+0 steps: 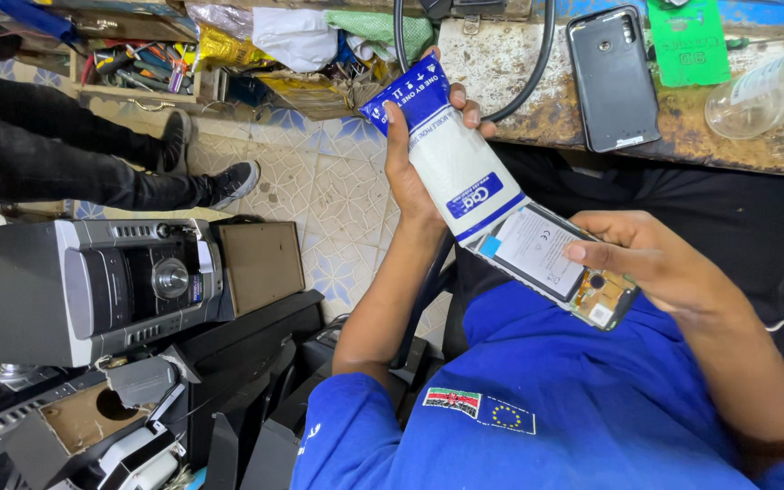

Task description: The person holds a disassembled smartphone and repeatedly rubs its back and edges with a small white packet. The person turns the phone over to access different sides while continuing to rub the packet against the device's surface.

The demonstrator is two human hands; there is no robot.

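From the head camera, the person's left hand (pixel 410 172) is wrapped around a white and blue pouch (pixel 451 150), fingers curled over its far edge and thumb along the near side, a firm closed grip. The pouch slants from eleven o'clock down to five o'clock over the lap. Out of its lower mouth sticks an opened phone (pixel 560 268), back cover off, battery and circuit board showing. The right hand (pixel 660 259) pinches that phone at its lower end, thumb flat on the battery, fingers underneath. To do this well, I judge the pouch should stay steady and the phone move straight along it, pressure kept off the bare board. On the table (pixel 682 136) at one o'clock lie a dark phone (pixel 612 77), a green card (pixel 688 41) and a clear bottle (pixel 769 91). A stereo (pixel 93 286) sits at nine o'clock.
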